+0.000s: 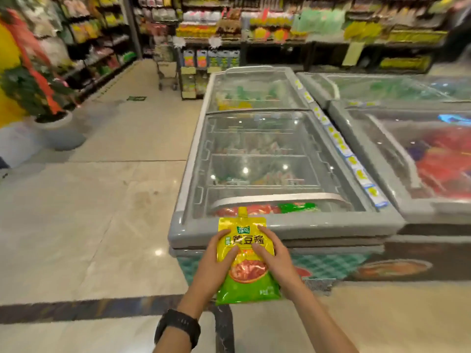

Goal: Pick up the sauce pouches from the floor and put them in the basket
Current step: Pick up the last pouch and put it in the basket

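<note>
Yellow-green plastic sauce pouch (247, 272), spout at 12 o'clock, gripped by left hand (214, 262) at 9 o'clock, right hand (275, 258) at 3 o'clock.

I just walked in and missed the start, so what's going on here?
A person holds one sauce pouch upright in front of them. The left hand and right hand each grip a side, with the thumbs on the front. They are facing a chest freezer in a shop aisle. The pouch is off the floor, but no basket is in view, so it is not yet put away.
</note>
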`<state>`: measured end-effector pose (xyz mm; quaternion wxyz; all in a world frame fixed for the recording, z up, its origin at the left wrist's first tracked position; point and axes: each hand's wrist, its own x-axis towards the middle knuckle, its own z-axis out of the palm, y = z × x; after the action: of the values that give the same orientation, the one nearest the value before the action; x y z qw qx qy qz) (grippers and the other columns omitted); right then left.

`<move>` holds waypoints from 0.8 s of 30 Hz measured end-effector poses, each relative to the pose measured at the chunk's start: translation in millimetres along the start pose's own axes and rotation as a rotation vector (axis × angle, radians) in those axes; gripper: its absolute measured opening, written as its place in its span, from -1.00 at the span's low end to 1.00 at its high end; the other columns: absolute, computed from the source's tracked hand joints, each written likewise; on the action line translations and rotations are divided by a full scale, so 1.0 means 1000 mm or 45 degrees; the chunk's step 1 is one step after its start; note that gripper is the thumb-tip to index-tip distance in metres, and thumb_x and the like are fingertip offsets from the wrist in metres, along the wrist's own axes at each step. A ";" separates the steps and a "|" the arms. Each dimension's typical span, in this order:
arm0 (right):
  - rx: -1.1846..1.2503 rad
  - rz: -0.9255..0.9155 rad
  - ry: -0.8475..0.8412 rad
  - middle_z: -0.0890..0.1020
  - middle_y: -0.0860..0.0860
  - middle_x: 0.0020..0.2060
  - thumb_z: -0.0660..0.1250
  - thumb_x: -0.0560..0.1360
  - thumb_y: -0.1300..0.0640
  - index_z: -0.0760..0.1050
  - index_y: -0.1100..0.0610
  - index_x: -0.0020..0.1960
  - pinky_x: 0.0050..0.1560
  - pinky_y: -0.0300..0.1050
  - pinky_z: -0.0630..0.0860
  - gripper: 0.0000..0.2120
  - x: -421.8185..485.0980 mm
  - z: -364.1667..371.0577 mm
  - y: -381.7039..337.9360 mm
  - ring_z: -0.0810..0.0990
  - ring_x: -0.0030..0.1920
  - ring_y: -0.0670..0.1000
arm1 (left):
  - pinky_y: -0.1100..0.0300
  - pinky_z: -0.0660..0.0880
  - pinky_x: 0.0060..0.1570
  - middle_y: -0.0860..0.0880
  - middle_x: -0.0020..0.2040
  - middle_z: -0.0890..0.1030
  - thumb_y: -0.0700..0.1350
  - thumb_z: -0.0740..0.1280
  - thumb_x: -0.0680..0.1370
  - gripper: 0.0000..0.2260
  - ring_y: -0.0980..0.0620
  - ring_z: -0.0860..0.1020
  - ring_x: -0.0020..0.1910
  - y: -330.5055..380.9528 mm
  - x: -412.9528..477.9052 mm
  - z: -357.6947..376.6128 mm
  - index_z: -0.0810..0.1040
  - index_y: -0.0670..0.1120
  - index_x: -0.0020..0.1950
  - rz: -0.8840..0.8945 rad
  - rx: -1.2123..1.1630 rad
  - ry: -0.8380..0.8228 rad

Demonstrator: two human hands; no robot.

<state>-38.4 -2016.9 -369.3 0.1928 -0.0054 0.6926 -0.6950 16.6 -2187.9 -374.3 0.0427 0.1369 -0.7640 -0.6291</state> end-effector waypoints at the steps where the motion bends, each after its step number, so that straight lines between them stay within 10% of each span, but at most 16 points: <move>1: 0.044 -0.010 0.101 0.65 -0.05 0.13 0.43 0.53 0.14 0.48 -0.16 0.32 -0.05 -0.15 0.64 -0.58 -0.009 -0.029 -0.001 0.69 0.05 -0.07 | 0.26 0.51 0.20 0.18 0.30 0.53 -0.02 0.41 0.56 -0.66 0.23 0.53 0.23 0.010 0.004 0.029 0.44 0.30 0.26 0.048 0.037 -0.092; 14: 0.316 -0.149 1.134 0.59 -0.09 0.24 0.41 0.54 0.17 0.44 -0.08 0.39 0.14 -0.04 0.62 -0.54 -0.172 -0.393 0.038 0.64 0.13 -0.13 | 0.48 0.45 0.02 0.37 0.14 0.59 -0.16 0.42 0.54 -0.65 0.40 0.55 0.09 0.107 -0.038 0.446 0.51 0.21 0.22 0.333 0.154 -1.053; 19: 0.364 -0.162 1.384 0.60 -0.15 0.18 0.40 0.55 0.16 0.44 -0.12 0.36 -0.08 -0.25 0.61 -0.57 -0.215 -0.488 0.041 0.65 0.05 -0.22 | 0.03 0.47 0.32 0.13 0.34 0.54 0.20 0.45 0.47 -0.60 0.07 0.52 0.33 0.126 -0.052 0.566 0.49 0.30 0.28 0.405 0.213 -1.287; 24: 0.426 -0.124 1.594 0.61 -0.10 0.21 0.43 0.52 0.04 0.45 -0.25 0.33 0.07 -0.02 0.65 -0.57 -0.229 -0.572 0.052 0.66 0.12 -0.06 | 0.61 0.33 0.03 0.35 0.18 0.53 -0.23 0.43 0.54 -0.63 0.56 0.43 0.13 0.149 -0.062 0.676 0.51 0.15 0.23 0.473 0.199 -1.499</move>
<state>30.0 -1402.8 -383.0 -0.2808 0.3994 0.5553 -0.6732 -107.5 -1503.8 -360.8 -0.2872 -0.3654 -0.7143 -0.5232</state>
